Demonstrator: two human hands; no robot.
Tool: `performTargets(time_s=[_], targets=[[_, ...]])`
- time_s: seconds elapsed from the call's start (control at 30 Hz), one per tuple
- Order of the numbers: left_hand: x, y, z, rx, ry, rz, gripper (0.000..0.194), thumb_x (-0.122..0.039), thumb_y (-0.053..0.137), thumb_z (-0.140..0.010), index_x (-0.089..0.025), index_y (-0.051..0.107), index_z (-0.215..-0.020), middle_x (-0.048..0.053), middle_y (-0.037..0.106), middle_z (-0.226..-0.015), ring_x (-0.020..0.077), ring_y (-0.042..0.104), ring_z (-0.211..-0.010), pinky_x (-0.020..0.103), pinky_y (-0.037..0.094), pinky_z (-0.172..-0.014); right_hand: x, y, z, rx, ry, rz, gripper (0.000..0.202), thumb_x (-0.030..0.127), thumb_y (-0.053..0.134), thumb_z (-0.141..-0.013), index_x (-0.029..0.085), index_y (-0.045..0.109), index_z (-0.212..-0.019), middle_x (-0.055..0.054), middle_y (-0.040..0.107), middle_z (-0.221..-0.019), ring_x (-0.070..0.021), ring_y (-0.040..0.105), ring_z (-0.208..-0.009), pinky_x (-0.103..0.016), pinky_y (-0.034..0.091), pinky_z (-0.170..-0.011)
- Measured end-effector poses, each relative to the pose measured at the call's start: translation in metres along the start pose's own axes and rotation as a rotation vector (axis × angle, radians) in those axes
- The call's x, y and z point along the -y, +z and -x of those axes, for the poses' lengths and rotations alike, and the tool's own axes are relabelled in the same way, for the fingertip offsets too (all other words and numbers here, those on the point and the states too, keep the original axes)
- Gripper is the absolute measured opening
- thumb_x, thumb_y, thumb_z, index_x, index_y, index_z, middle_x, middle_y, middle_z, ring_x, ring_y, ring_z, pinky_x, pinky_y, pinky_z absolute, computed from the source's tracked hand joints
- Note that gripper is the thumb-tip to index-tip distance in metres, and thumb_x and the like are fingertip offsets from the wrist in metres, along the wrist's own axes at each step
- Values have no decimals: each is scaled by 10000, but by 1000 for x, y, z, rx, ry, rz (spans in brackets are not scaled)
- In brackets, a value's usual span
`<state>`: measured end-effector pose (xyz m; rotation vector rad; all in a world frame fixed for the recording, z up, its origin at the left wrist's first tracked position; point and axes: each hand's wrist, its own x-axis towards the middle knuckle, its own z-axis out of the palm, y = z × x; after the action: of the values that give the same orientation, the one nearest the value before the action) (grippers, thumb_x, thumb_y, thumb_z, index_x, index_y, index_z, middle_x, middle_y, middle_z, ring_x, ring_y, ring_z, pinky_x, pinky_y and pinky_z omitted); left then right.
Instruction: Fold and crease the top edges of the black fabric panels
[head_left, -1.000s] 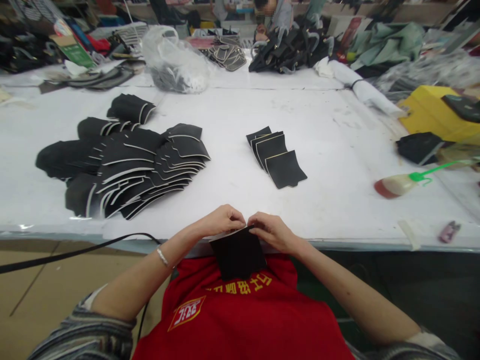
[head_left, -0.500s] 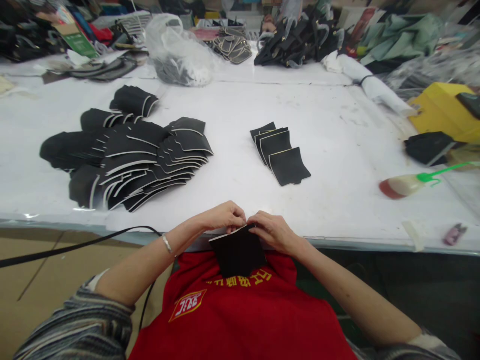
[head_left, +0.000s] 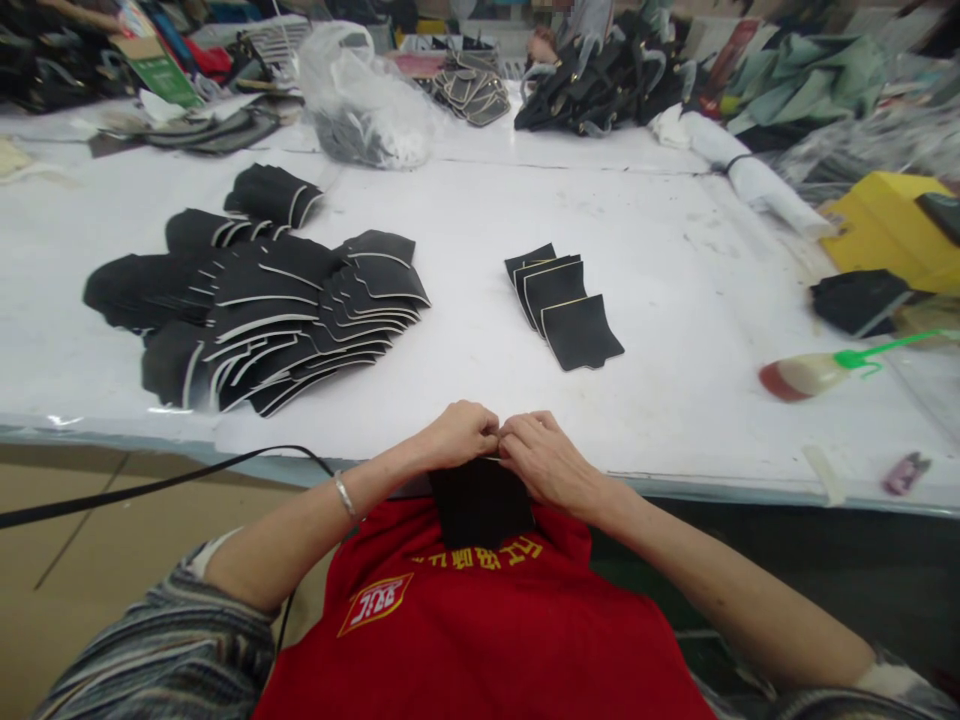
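Note:
A black leather-like panel hangs at the table's front edge, against the red apron. Its upper edge is pinched by my left hand, whose fingers are curled. My right hand grips the same edge just beside it, the two sets of fingertips almost touching. What the fingertips do at the edge is hidden by the knuckles. Ahead on the white table, a short overlapping row of similar black panels lies to the right. A large fanned pile of black panels with pale edges spreads to the left.
On the right are a squeeze bottle with a green nozzle, a small pink thread snipper and a yellow box. Clear plastic bags and black strapped pieces stand at the back. A black cord crosses at left.
Both hands have closed in at the panel's top edge, covering more of its pale rim. The left hand has shifted slightly right, and the panel now hangs more squarely.

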<state>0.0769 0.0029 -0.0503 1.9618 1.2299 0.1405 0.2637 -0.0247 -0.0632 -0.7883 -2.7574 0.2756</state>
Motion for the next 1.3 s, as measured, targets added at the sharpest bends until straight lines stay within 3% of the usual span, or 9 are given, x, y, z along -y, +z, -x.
performTargets(time_s=[0.1,0.2,0.33,0.47,0.7,1.03,1.17,1.3], targets=[[2,3,2,12,23,-36,203,-214,508,-794,-160,655,-666,-3,578,-579,132,474,-575,235,306,-557,1,4,4,-26,47,-21,109,142,432,-968,164,505,-890,-94,567,-886,-232,495,-848,-379,353,-800],[6,6,11,39,97,23,285,-227,423,-896,-169,699,-855,38,696,-807,161,585,-738,241,403,-690,-2,10,8,-59,129,-92,106,124,420,-962,171,485,-892,-78,562,-862,-220,497,-812,-363,355,-784],[5,12,27,-16,148,-17,253,-274,461,-919,-172,666,-1026,75,690,-1042,203,603,-953,298,432,-865,0,14,10,-104,187,-193,104,130,408,-966,185,469,-902,-73,563,-888,-217,500,-831,-355,362,-779],[0,23,32,-102,61,-91,187,-193,545,-860,-166,660,-1005,72,689,-1001,212,604,-946,313,453,-855,2,15,9,-119,178,-224,95,144,396,-980,184,462,-924,-91,559,-979,-220,502,-884,-353,372,-786],[-1,42,31,-164,118,-283,189,-128,459,-893,-155,646,-896,77,655,-885,202,581,-890,313,475,-823,0,22,14,-126,134,-230,120,138,378,-978,186,463,-909,-71,563,-879,-212,507,-840,-364,363,-812],[-4,48,31,-138,106,-327,228,-154,426,-933,-140,638,-850,93,647,-863,206,580,-855,320,478,-806,-1,26,18,-170,114,-202,131,160,372,-991,188,456,-894,-62,574,-845,-202,518,-798,-358,359,-799],[-6,47,33,-148,103,-234,212,-176,437,-933,-131,644,-922,105,656,-915,220,583,-908,335,466,-857,2,22,21,-210,88,-149,117,167,375,-1000,180,472,-935,-88,600,-933,-215,531,-883,-375,361,-829],[3,33,36,-129,74,126,246,-235,436,-935,-162,644,-1043,65,688,-1027,187,605,-961,288,444,-890,2,20,25,-237,103,-142,108,173,392,-997,179,484,-942,-100,594,-1007,-222,508,-952,-378,362,-855]])
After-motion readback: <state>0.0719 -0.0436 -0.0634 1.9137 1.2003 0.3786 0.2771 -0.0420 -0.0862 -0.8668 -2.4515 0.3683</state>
